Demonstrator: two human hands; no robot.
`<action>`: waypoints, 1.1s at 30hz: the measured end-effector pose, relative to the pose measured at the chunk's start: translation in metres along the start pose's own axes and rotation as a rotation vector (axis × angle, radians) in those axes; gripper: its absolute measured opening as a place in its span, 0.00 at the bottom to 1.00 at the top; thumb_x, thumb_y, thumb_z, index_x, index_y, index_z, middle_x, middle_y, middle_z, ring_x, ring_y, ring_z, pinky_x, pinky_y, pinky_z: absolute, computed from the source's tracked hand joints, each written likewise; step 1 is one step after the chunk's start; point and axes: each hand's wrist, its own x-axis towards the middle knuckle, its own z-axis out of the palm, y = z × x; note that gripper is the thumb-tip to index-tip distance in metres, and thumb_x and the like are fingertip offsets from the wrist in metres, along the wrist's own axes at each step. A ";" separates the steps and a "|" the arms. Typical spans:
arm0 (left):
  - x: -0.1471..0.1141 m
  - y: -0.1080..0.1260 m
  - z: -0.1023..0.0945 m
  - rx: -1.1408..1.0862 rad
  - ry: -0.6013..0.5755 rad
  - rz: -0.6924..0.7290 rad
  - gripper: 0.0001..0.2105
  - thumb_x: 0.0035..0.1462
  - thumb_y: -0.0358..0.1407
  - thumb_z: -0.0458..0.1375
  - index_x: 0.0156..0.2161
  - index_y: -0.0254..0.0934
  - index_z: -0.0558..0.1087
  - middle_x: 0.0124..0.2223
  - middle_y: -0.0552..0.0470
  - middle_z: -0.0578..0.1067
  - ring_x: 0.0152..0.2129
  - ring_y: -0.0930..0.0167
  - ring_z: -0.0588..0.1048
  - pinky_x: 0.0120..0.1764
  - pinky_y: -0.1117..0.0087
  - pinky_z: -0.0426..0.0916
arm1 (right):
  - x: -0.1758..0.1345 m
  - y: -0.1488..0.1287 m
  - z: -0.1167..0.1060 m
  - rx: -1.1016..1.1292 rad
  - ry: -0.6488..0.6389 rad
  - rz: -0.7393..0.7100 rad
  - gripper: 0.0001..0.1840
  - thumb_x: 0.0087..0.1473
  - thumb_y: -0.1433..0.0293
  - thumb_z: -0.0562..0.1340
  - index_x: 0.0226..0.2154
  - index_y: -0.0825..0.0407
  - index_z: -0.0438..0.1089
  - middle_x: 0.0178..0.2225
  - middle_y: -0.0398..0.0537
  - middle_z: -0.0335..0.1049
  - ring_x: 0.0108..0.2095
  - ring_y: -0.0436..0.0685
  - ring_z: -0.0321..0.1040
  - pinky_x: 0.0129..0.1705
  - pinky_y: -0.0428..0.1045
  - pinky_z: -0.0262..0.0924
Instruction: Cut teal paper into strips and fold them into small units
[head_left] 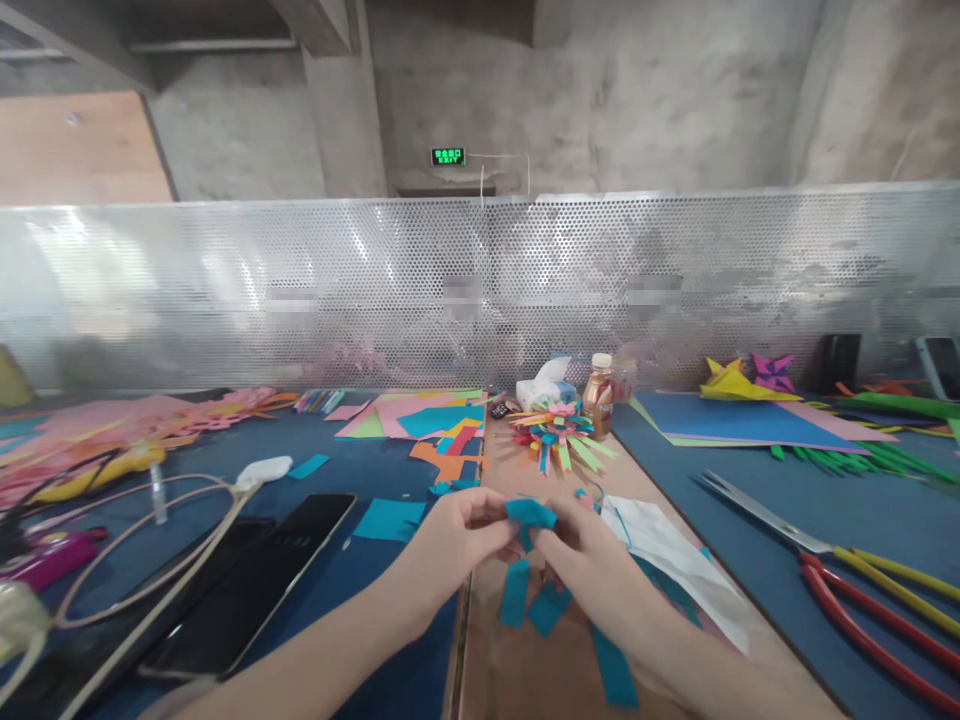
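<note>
My left hand [480, 530] and my right hand [574, 540] meet over the brown board, both pinching a small piece of blue paper [530, 513] between thumbs and fingers. The piece looks bent or folded; its lower part is partly hidden by my thumbs. Beneath my hands lie several blue paper strips [514, 595], one of them [615, 668] longer and partly under my right forearm. A larger blue paper sheet [388, 520] rests left of my left hand. Beyond my fingers sits a multicoloured paper-strip flower [559, 440].
Scissors [802, 540] with red and yellow handles lie at right, beside a white tissue [660, 550]. A bottle [598, 395] and tissue pack [544, 388] stand behind the flower. At left are a black phone [262, 580], a white cable [150, 620] and coloured paper [150, 425]. A perforated metal screen [375, 290] closes the back.
</note>
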 end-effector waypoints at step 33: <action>0.004 -0.012 0.011 -0.234 0.065 -0.105 0.09 0.39 0.26 0.58 0.31 0.32 0.67 0.30 0.50 0.72 0.23 0.71 0.73 0.27 0.71 0.67 | -0.002 0.004 0.011 0.111 0.144 -0.078 0.07 0.48 0.69 0.51 0.23 0.52 0.60 0.21 0.40 0.61 0.22 0.50 0.59 0.26 0.45 0.55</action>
